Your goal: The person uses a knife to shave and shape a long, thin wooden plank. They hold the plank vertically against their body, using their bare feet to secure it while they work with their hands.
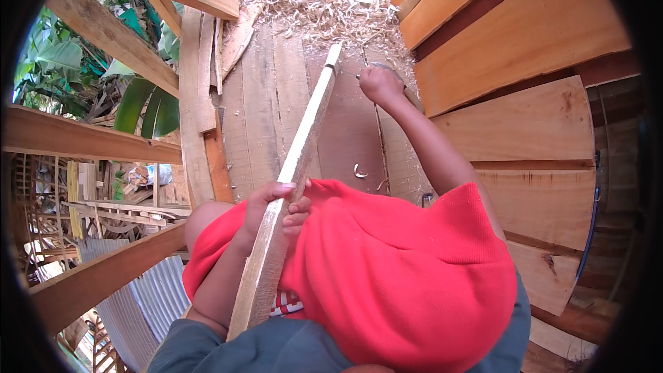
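Observation:
A long squared wooden stick (301,145) slants from my lap up and away, its pale upper face freshly cut. My left hand (276,208) wraps around its lower part, near the red shirt. Close to the far end, a narrow dark band (330,66) crosses the stick. My right hand (381,85) is closed in a fist to the right of that end, around what looks like a knife (351,74). Its thin blade points left toward the stick; I cannot tell whether it touches. A handle-like wooden part (413,99) shows behind the fist; the fist hides the rest.
Curled wood shavings (318,7) pile up at the far end of the plank floor (259,110). A board wall (511,41) closes the right side. Along the left run loose boards (190,76) and open rails (90,131), with plants beyond. One curl (359,171) lies nearer me.

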`<state>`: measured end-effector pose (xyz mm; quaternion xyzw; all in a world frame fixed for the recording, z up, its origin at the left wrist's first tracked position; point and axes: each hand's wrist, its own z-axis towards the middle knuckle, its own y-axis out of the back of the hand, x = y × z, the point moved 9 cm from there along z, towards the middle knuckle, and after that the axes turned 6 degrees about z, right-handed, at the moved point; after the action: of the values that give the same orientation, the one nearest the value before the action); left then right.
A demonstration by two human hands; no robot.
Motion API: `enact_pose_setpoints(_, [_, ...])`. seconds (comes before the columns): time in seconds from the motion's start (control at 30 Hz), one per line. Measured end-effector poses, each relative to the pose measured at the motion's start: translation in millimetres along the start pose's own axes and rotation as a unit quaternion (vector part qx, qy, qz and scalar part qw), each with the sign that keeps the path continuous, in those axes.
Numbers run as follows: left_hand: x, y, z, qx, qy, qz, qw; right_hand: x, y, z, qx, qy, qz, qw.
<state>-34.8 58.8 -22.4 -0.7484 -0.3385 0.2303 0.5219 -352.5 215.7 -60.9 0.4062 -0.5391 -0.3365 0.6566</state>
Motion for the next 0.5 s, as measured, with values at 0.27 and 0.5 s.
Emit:
enact_pose_setpoints(0.27, [1.3,-10.7,-17.1,0.053,-0.023,-0.048,0.997,98.0,-4.6,-52.5,0.196,0.087,0.011,0.977])
enact_pose_setpoints(0.5, [4.4,-16.2,-15.0,0.100,-0.007,-0.075,0.992,68.4,14.5,-27.4,0.114,0.042,-0.041,0.992])
